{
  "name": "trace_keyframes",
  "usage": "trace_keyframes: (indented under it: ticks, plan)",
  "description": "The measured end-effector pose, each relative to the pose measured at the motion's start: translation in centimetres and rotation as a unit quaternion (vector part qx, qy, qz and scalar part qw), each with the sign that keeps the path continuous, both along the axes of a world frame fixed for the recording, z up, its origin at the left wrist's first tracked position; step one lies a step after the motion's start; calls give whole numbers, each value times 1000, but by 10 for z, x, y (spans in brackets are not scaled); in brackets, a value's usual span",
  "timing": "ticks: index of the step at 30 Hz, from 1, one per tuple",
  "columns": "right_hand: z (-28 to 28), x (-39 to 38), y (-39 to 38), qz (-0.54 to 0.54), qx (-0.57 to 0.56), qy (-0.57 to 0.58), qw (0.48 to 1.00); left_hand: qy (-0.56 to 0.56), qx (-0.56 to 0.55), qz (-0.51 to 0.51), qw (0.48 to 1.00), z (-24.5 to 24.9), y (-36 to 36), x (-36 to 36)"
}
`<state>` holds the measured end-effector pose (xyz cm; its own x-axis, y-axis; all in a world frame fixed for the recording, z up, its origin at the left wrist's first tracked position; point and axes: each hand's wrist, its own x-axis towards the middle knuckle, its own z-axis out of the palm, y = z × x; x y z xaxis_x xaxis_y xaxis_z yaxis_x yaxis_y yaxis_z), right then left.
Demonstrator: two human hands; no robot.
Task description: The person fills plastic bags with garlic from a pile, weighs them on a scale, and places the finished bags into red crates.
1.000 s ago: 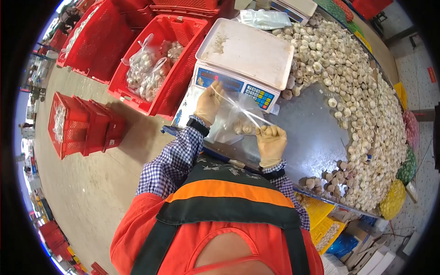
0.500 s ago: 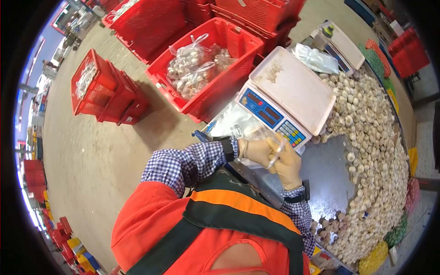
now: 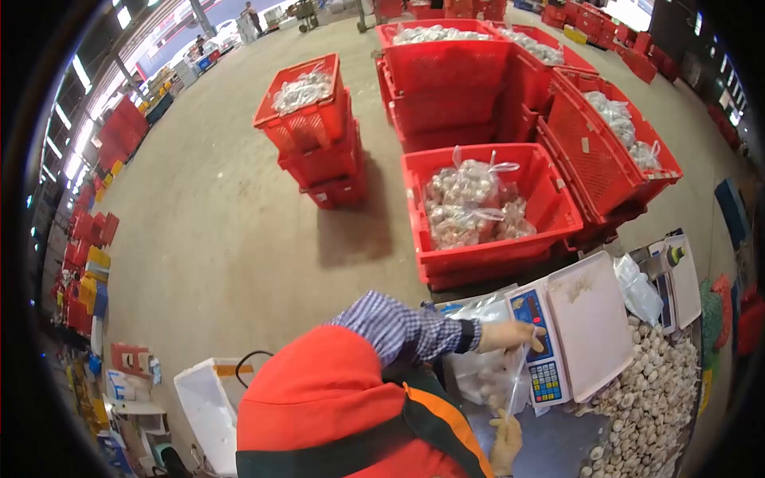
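A clear plastic bag (image 3: 486, 378) with garlic bulbs in it stands at the table's near edge, beside the scale. My left hand (image 3: 510, 335) pinches one stretched end of the bag, close to the scale's display. Lower down, my right hand (image 3: 506, 443) is closed on the other end, so a taut strip of plastic runs between the two hands. Right of the bag sits a weighing scale (image 3: 594, 323) with a pale tray and a blue keypad panel. A pile of loose garlic bulbs (image 3: 649, 398) spreads over the metal table (image 3: 562, 442).
Behind the table, a red crate (image 3: 562, 227) holds bagged garlic. More stacked red crates (image 3: 442, 76) stand behind it, and another stack (image 3: 323, 155) is on the floor to the left. A second scale (image 3: 683, 283) and plastic bags (image 3: 637, 291) lie at the far right.
My hands were together at the bag's top; now they are apart, with the plastic stretched between them. The view has swung left and up, showing more of the floor and crates.
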<state>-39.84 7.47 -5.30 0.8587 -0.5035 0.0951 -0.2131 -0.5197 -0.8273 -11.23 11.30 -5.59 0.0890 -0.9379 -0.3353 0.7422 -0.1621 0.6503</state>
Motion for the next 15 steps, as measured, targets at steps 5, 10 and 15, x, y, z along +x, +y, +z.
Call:
trace_keyframes:
  ticks: [5,10,15]
  plan:
    - [89,52,2,-59,105,-20,993,-603,-373,-174,683,-4,16,-33]
    - [106,82,1,-92,-78,-146,982,-585,-195,-87,782,7,13,2]
    - [94,50,-22,-184,73,-33,980,-692,-43,136,708,65,36,107]
